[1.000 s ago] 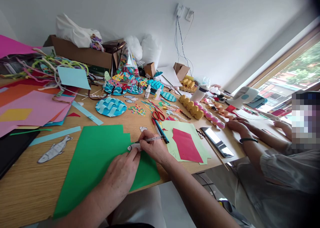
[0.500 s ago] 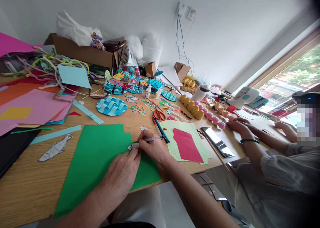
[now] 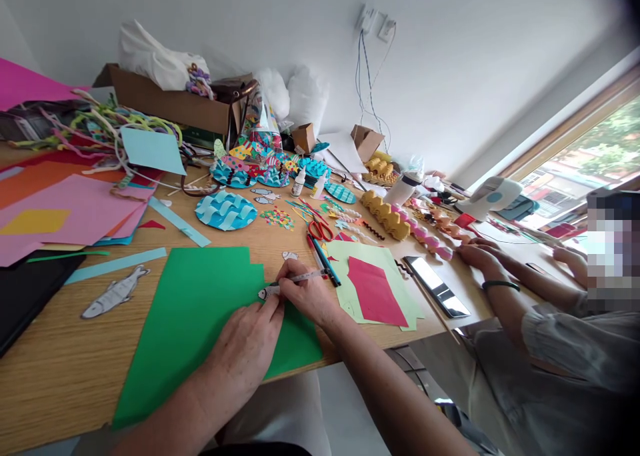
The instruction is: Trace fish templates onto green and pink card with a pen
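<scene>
A sheet of green paper point(image 3: 200, 323) lies at the table's front edge. On its right part, a small grey paper fish cutout point(image 3: 269, 291) is pinned under the closed fingertips of my left hand point(image 3: 250, 339). My right hand point(image 3: 305, 296) grips a pale pen point(image 3: 309, 276), its tip hidden behind my fingers at the fish's edge. A larger paper fish point(image 3: 117, 295) rests on the wood to the left, and another small one point(image 3: 290, 255) sits just beyond my right hand.
Red scissors point(image 3: 320, 229) and pens point(image 3: 325, 259) lie beyond my right hand. Red paper point(image 3: 375, 293) on pale green paper and a phone point(image 3: 436, 287) are to the right. A co-worker's hands point(image 3: 480, 256) rest farther right. Coloured sheets point(image 3: 85, 209) pile up at left; glue bottles point(image 3: 299, 181) stand behind.
The whole view has shifted slightly. Both hands keep their places on the fish and the pen; no other movement shows.
</scene>
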{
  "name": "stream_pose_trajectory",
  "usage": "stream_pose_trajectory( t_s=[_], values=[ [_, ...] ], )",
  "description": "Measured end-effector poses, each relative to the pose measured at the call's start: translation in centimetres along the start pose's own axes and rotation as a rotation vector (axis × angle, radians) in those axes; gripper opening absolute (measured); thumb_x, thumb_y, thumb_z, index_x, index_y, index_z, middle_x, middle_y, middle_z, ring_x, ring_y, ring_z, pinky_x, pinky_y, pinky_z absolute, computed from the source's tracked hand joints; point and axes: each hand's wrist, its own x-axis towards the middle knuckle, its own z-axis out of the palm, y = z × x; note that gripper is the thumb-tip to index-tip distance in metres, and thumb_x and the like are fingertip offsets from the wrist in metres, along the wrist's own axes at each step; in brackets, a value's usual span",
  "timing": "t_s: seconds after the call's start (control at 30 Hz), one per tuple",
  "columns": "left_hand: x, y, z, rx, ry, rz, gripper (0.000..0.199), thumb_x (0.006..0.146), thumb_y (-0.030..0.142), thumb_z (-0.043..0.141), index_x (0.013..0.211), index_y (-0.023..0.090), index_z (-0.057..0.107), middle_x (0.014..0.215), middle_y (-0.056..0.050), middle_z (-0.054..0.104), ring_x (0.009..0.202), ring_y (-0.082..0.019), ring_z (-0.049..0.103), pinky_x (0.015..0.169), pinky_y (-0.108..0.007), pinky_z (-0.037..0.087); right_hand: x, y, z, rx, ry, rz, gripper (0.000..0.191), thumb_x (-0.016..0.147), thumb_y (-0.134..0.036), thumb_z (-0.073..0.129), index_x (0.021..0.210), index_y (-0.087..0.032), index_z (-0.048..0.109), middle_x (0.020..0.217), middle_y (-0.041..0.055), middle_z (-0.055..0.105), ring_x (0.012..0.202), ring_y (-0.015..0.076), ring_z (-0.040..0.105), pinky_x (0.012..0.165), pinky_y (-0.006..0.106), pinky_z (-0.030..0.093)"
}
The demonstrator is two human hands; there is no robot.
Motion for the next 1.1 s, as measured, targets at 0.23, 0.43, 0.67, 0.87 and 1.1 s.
stream_pose_trajectory(
  t_s=[0.23,0.43,0.67,0.87,1.1],
  values=[
    [0.0,0.0,0.3,0.008,0.008,0.001,0.049,0.088,-0.002,0.031,0.131,0.012,0.05,0.13,-0.013,0.057,0.111,-0.024,0.059,0.098,-0.041,0.048,0.4,-0.2,0.2,0.031,-0.033,0.021,0.015,0.065,-0.005,0.045,0.063,-0.02,0.046,0.059,-0.0038,0.048,0.059,0.0129,0.045,0.055,0.023,0.032],
    [0.0,0.0,0.1,-0.004,0.006,-0.001,0.05,0.087,-0.003,0.03,0.128,0.014,0.053,0.124,-0.012,0.06,0.105,-0.025,0.061,0.093,-0.042,0.051,0.6,-0.3,0.5,0.034,-0.089,0.011,0.012,0.065,-0.008,0.045,0.064,-0.02,0.047,0.061,-0.0032,0.049,0.06,0.013,0.046,0.054,0.023,0.033],
    [0.0,0.0,0.7,-0.025,0.032,0.0,0.047,0.087,-0.002,0.032,0.126,0.012,0.054,0.124,-0.013,0.06,0.106,-0.025,0.061,0.094,-0.041,0.051,1.0,-0.6,0.6,0.09,-0.144,0.01,0.01,0.065,-0.011,0.045,0.064,-0.02,0.049,0.061,-0.003,0.051,0.061,0.0127,0.047,0.054,0.022,0.034],
    [0.0,0.1,0.8,-0.05,0.044,0.0,0.049,0.085,-0.004,0.03,0.125,0.01,0.055,0.122,-0.014,0.06,0.102,-0.028,0.062,0.09,-0.045,0.052,1.1,-0.9,0.5,0.095,-0.189,0.03,0.009,0.063,-0.012,0.044,0.063,-0.02,0.049,0.059,-0.0035,0.049,0.059,0.0121,0.045,0.051,0.021,0.033],
    [0.0,0.0,0.8,-0.049,0.056,0.004,0.048,0.085,-0.004,0.029,0.123,0.011,0.056,0.121,-0.014,0.061,0.101,-0.026,0.062,0.09,-0.043,0.052,1.1,-0.9,0.5,0.123,-0.197,0.03,0.009,0.064,-0.012,0.045,0.063,-0.02,0.05,0.059,-0.0041,0.05,0.058,0.0115,0.046,0.05,0.02,0.034]
  ],
)
